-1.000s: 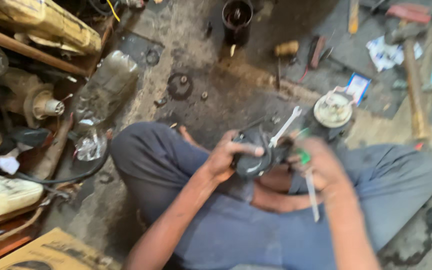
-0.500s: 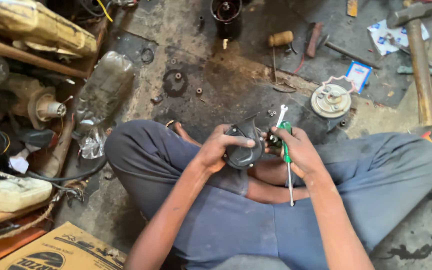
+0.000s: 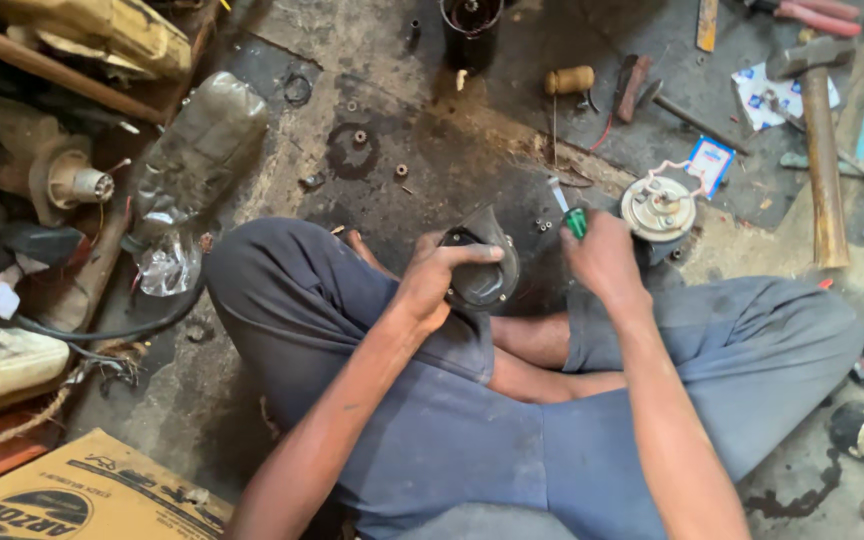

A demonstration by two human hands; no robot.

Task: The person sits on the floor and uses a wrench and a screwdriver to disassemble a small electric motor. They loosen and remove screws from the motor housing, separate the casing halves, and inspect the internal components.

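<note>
left hand (image 3: 430,282), fingers wrapped tight around black snail-shaped horn (image 3: 482,270), held over the crossed legs | right hand (image 3: 604,262) at 3 o'clock of horn, fingers closed on green-handled screwdriver (image 3: 572,216), tip toward 11 | round metal disc (image 3: 658,207) on floor just past it at 1 | hammer (image 3: 820,150) farther at 2

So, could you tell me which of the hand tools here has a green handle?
The screwdriver in the right hand: its handle is green, while the hammer on the floor has a plain wooden handle and the pliers at the top have red grips.
</note>
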